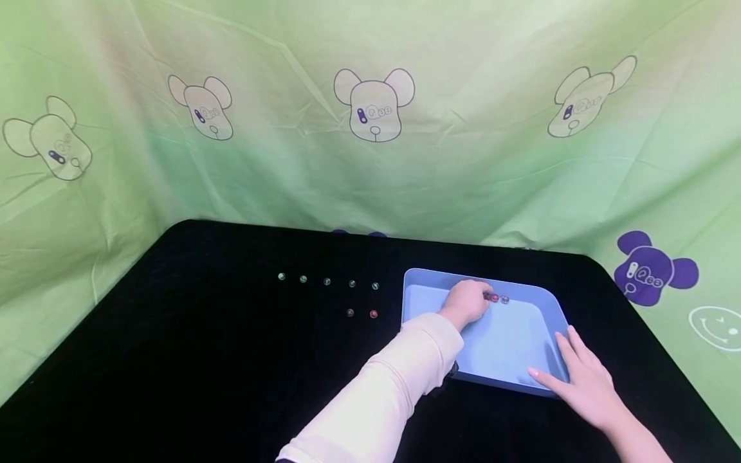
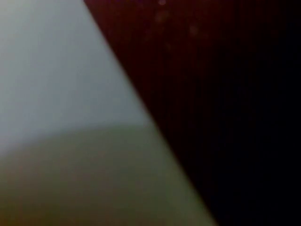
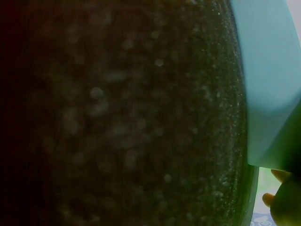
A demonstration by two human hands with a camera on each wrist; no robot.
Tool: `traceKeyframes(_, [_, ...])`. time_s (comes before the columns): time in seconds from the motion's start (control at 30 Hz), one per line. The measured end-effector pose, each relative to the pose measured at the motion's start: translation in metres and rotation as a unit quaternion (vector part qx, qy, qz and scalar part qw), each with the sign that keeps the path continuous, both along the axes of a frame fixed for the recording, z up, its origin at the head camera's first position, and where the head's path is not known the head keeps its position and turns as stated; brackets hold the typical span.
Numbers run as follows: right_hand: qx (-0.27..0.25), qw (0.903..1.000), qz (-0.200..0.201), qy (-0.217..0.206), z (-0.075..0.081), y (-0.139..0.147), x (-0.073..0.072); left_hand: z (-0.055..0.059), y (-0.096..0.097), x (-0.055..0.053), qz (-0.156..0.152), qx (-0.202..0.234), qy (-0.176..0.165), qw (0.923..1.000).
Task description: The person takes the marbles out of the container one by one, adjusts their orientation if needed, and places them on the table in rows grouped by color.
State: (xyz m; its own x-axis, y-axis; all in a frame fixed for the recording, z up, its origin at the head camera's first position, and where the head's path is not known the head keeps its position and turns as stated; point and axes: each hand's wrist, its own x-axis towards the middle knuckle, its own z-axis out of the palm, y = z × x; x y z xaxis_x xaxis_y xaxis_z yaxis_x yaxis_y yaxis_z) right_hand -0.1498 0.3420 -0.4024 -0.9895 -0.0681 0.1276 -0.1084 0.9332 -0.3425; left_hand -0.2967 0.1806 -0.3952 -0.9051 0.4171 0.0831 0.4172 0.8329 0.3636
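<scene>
In the head view, my left hand (image 1: 467, 301) reaches into a shallow blue tray (image 1: 503, 354), its fingers bent down near the back wall. Right at its fingertips lie a small red marble (image 1: 494, 298) and a paler marble (image 1: 505, 299). Whether the fingers pinch a marble is hidden by the hand. My right hand (image 1: 587, 386) has its fingers spread and rests against the tray's right front corner. In the right wrist view, fingers (image 3: 277, 202) show at the lower right beside the pale blue tray wall (image 3: 268, 84). The left wrist view is too blurred to read.
Left of the tray, on the black tabletop (image 1: 202, 347), several small marbles (image 1: 327, 281) form a spaced row. Two reddish marbles (image 1: 373, 314) sit in front of that row's right end. A green printed curtain (image 1: 278, 161) surrounds the table's back and sides.
</scene>
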Motion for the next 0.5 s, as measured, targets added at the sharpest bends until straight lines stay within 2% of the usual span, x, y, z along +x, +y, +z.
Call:
traceKeyframes(0.17, [-0.004, 1.0000, -0.001, 0.008, -0.0011, 0.0002, -0.0012, 0.0000, 0.0009, 0.0001, -0.003, -0.022, 0.005, 0.9997])
traceKeyframes(0.5, [-0.010, 0.9999, -0.001, 0.011, -0.0037, 0.0001, -0.0003, 0.0027, 0.0000, 0.0042, 0.013, -0.023, -0.011, 0.9996])
